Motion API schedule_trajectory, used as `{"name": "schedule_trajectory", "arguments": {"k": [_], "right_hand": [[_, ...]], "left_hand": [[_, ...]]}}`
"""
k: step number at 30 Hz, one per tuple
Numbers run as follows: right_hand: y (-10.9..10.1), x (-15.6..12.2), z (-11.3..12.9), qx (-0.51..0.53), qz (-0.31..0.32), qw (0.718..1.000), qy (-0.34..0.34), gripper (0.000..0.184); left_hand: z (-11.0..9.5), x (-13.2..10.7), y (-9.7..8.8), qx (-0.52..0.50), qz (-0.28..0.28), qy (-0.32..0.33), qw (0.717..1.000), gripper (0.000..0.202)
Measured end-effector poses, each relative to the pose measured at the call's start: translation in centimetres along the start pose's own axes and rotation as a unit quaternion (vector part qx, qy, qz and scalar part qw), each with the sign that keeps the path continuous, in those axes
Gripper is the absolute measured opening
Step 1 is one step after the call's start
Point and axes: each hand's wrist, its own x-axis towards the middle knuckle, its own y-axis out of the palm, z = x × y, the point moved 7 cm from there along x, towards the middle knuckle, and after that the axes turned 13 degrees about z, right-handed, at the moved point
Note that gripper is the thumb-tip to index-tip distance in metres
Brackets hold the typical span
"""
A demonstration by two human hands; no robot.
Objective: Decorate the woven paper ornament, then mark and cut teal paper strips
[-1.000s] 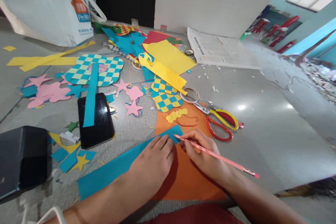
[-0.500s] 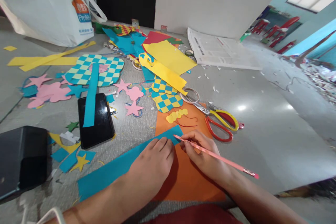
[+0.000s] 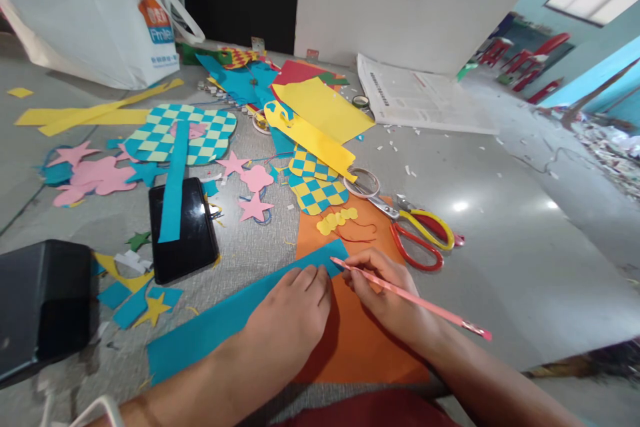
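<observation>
A long blue paper strip (image 3: 215,317) lies at a slant across an orange sheet (image 3: 370,340) and the grey tabletop. My left hand (image 3: 293,303) rests on the strip, its fingers bent and drawn together, pressing it down. In my right hand (image 3: 383,283) is a pink pencil (image 3: 420,300) with an eraser at its far end. The pencil's tip points at the strip's right end; whether it touches the paper I cannot tell. Just above lies a yellow scalloped paper piece (image 3: 337,220) with red thread. Scissors (image 3: 417,240) with red and yellow handles lie right of it, beside a tape roll (image 3: 363,182).
A phone (image 3: 195,247) with a narrow blue strip on it and a black box-like object (image 3: 45,307) stand at left. Checkered paper pieces (image 3: 150,130), pink stars (image 3: 256,207) and yellow sheets (image 3: 327,107) spread behind. A white bag (image 3: 100,20) and a newspaper (image 3: 425,93) lie farther back.
</observation>
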Motion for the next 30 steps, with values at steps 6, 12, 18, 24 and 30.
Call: {"name": "schedule_trajectory", "arguments": {"k": [6,12,18,24,30], "right_hand": [[0.03,0.01,-0.11,-0.008,0.0,1.0,0.004,0.015],[-0.24,-0.01,0.09,-0.019,-0.012,1.0,0.006,0.015],[-0.72,-0.11,-0.32,-0.041,-0.052,0.998,0.011,0.015],[0.07,0.14,-0.55,-0.047,-0.002,0.998,0.029,0.018],[0.19,0.14,-0.54,-0.034,0.005,0.999,0.038,0.02]], "left_hand": [[-0.1,0.21,-0.5,0.018,-0.01,0.013,1.0,0.04],[-0.13,0.14,-0.28,0.023,-0.029,0.01,0.999,0.042],[0.0,0.05,-0.59,0.022,-0.055,0.014,0.998,0.047],[0.0,0.26,-0.61,0.026,-0.039,0.02,0.999,0.044],[-0.12,0.19,0.21,0.026,-0.013,0.011,1.0,0.045]]}}
